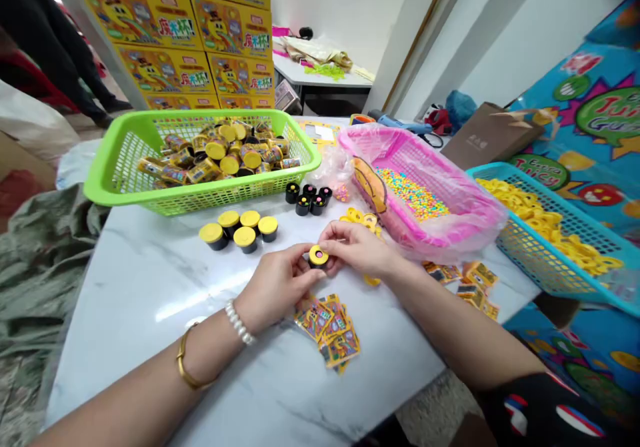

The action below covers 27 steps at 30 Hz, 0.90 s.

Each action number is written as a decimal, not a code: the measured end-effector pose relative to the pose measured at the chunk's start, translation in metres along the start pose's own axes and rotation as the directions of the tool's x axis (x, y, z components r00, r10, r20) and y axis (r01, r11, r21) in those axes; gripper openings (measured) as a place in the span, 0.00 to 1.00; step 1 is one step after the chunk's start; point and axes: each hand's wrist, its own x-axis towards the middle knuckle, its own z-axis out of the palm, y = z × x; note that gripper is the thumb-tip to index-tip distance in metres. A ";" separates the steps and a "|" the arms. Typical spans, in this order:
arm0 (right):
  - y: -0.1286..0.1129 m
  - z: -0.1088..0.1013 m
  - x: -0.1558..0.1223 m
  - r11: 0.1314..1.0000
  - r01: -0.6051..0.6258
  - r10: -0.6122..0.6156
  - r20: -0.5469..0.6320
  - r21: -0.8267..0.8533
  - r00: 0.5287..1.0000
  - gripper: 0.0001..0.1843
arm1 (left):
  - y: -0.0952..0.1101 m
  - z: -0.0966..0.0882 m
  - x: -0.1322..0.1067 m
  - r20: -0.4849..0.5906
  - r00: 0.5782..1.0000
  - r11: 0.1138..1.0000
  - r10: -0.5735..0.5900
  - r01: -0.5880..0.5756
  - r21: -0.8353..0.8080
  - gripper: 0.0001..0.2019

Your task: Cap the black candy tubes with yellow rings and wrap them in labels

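Over the middle of the table, my left hand (283, 277) grips a small black cup (319, 265) by its side. A yellow ring (314, 253) sits on top of the cup, and something pink shows through its hole. My right hand (357, 250) pinches the ring's edge from the other side, its fingertips close to the left ones. Just below lies a fanned pile of printed wrappers (336, 333). Several black cups with yellow tops (245, 239) stand left of my hands. Behind them are several black cups without yellow tops (310, 200), with pink or yellow bits inside. Loose yellow rings (357, 216) lie behind my right hand.
A green basket (200, 197) holds many wrapped cups. To the right are a pink basket (470, 223) with colourful candy beads and a blue basket (555, 275) of yellow rings. More printed wrappers (477, 277) lie near the right edge. Yellow cartons (200, 40) are stacked behind; a person's legs (55, 33) show far left.
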 end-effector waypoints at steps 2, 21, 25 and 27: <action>0.000 -0.002 0.000 1.000 0.002 -0.002 0.017 -0.026 1.000 0.09 | 0.001 0.000 0.000 -0.002 1.000 0.999 0.003 -0.003 0.051 0.12; 0.002 -0.025 0.004 1.000 0.011 -0.015 0.180 0.019 0.984 0.18 | -0.011 0.005 0.003 -0.239 0.895 0.858 0.376 -0.239 0.455 0.09; -0.002 -0.040 0.001 0.980 -0.095 0.045 0.273 0.174 0.961 0.17 | -0.013 0.002 0.004 -0.256 0.895 0.865 0.365 -0.225 0.448 0.18; -0.003 -0.041 0.001 0.978 -0.098 0.037 0.311 0.182 0.950 0.17 | -0.014 0.001 0.005 -0.225 0.891 0.851 0.396 -0.263 0.455 0.18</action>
